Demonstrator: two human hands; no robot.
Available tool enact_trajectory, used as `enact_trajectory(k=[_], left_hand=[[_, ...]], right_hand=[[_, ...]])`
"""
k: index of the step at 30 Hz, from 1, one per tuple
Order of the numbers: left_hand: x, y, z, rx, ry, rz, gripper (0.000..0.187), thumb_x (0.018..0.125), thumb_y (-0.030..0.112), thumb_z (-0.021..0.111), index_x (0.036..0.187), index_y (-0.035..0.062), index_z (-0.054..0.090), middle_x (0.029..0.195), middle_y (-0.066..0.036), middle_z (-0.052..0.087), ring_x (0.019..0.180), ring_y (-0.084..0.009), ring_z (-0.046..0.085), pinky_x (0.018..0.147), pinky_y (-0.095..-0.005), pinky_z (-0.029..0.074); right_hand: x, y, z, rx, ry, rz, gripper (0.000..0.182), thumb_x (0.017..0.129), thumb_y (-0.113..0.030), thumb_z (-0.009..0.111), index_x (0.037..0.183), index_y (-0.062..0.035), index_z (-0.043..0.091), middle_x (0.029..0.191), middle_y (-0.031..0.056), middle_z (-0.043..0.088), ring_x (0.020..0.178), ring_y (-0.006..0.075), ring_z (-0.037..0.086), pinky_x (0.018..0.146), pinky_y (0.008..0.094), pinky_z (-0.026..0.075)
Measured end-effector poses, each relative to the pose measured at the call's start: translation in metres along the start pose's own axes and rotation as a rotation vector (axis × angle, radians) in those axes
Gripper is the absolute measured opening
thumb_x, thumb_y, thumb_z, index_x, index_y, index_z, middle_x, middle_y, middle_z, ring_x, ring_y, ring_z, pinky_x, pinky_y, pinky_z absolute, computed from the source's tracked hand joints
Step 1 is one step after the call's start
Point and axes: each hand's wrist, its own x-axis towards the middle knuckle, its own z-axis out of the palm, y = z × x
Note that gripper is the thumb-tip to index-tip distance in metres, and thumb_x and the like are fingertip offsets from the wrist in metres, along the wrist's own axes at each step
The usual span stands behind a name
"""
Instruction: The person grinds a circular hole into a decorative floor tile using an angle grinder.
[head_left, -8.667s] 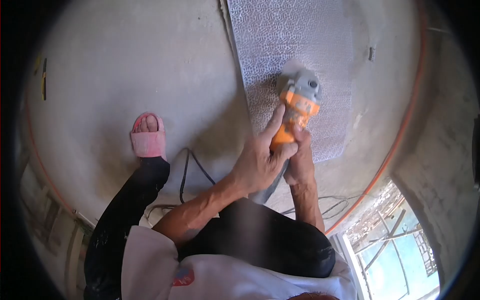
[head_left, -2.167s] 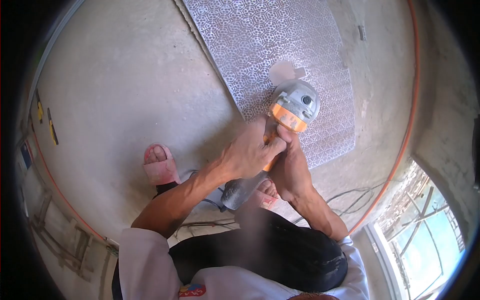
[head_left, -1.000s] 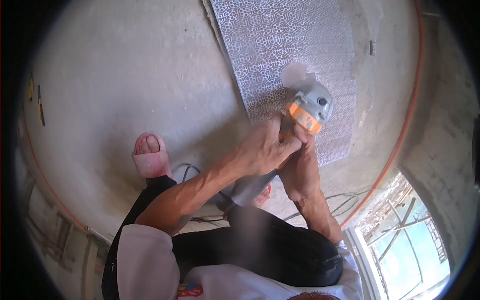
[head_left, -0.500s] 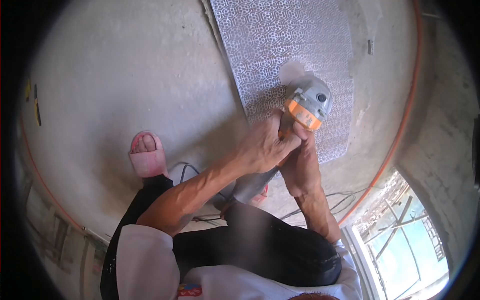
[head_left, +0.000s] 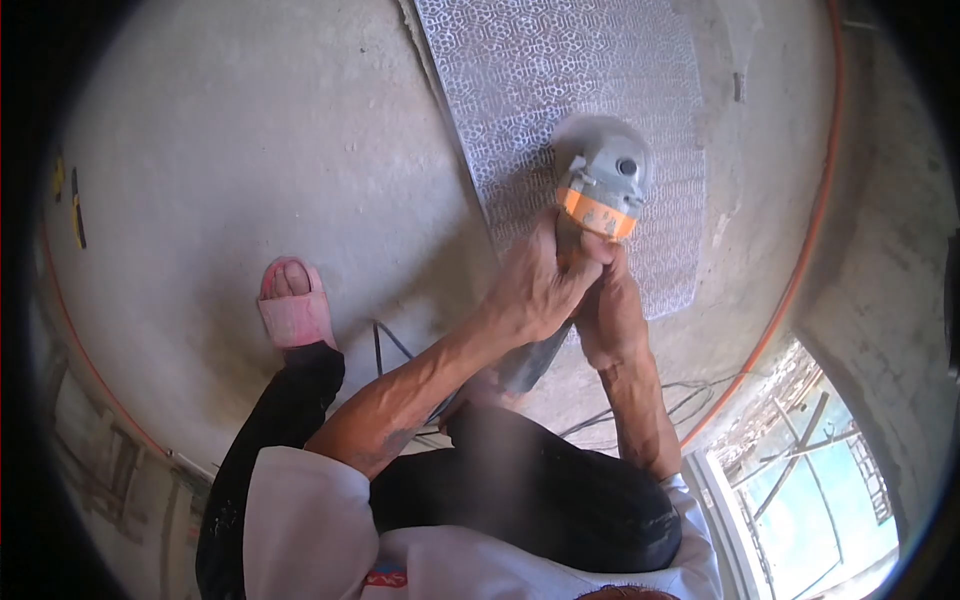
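A grey and orange angle grinder (head_left: 607,178) is held between my two hands, its round disc showing as a blurred ring at the head. My left hand (head_left: 545,285) is wrapped round the grinder's body just behind the orange collar. Close against it on the right, my right hand (head_left: 610,305) also grips the body, with its thumb near the collar. Beneath the grinder head lies a patterned tile panel (head_left: 530,65) on the concrete floor. Whether the disc touches the panel cannot be made out.
An orange hose (head_left: 822,200) curves along the right side. Black cable (head_left: 680,405) loops lie below the panel. Two yellow and black tools (head_left: 77,210) lie at far left. A foot in a pink slipper (head_left: 297,310) stands on the floor. A bright window opening (head_left: 815,490) is at lower right.
Both hands and the grinder have moved slightly up and left over the panel. The grinder has turned a little, and the disc now shows as a wider blurred ring.
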Motion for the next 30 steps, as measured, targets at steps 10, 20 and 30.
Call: enact_trajectory(k=[10, 20, 30], left_hand=[[-0.006, 0.004, 0.013, 0.075, 0.082, 0.013, 0.068, 0.094, 0.050, 0.047, 0.130, -0.0069, 0.036, 0.106, -0.034, 0.059, 0.098, -0.0504, 0.060, 0.084, -0.0515, 0.048], [-0.003, -0.009, 0.028, 0.077, 0.164, -0.027, 0.065, 0.091, 0.052, 0.052, 0.117, -0.0068, 0.042, 0.092, -0.033, 0.063, 0.089, -0.0478, 0.064, 0.074, -0.0498, 0.051], [-0.002, -0.009, 0.047, -0.055, 0.255, 0.098, 0.063, 0.091, 0.050, 0.054, 0.112, -0.0078, 0.045, 0.094, -0.032, 0.062, 0.091, -0.0461, 0.064, 0.076, -0.0477, 0.050]], right_hand=[[-0.004, -0.012, -0.008, -0.064, -0.036, 0.038, 0.061, 0.089, -0.044, 0.059, 0.136, -0.0082, 0.045, 0.125, 0.0083, 0.057, 0.116, 0.0234, 0.053, 0.102, 0.0402, 0.038], [0.001, -0.020, -0.011, -0.080, -0.055, 0.007, 0.059, 0.090, -0.042, 0.060, 0.136, -0.0074, 0.046, 0.126, 0.0086, 0.055, 0.117, 0.0227, 0.052, 0.103, 0.0377, 0.038], [-0.002, -0.027, -0.020, -0.176, -0.042, 0.005, 0.055, 0.091, -0.039, 0.058, 0.133, -0.0064, 0.047, 0.121, 0.0078, 0.057, 0.113, 0.0202, 0.054, 0.101, 0.0353, 0.040]])
